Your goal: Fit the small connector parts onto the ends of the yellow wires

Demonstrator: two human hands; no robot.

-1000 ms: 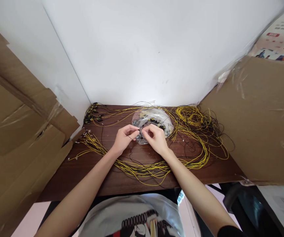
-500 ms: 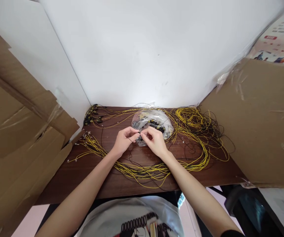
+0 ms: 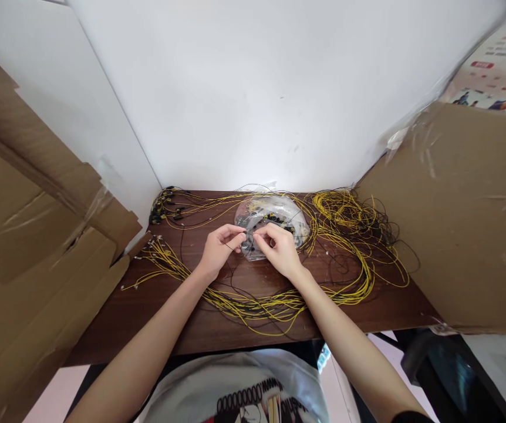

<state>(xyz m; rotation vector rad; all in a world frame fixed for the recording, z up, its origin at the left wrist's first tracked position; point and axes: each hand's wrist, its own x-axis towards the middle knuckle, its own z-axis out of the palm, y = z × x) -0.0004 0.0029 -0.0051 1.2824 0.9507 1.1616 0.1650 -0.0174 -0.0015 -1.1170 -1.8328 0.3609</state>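
Note:
Over the front of a clear plastic bag [image 3: 302,212] of small black and yellow parts, both hands are pinched close together. My left hand [image 3: 218,249] is closed on a thin black wire, with a tiny dark piece at its fingertips too small to name. Facing it, my right hand [image 3: 280,249] is closed with thumb and forefinger pressed together; a thin dark wire seems to run from it, and its fingertips are partly hidden. A bundle of yellow and black wires [image 3: 253,305] curves across the table beneath my forearms.
More wires lie in a tangled coil [image 3: 345,211] at the back right. Black connectors [image 3: 161,205] on wire ends lie at the back left. Cardboard stands at the left [image 3: 37,252] and right [image 3: 468,223] of the brown table [image 3: 116,329], with a white wall [image 3: 253,100] behind.
The fingertips of my two hands have drawn slightly apart, leaving a small gap between them. The wires and bag on the table look the same.

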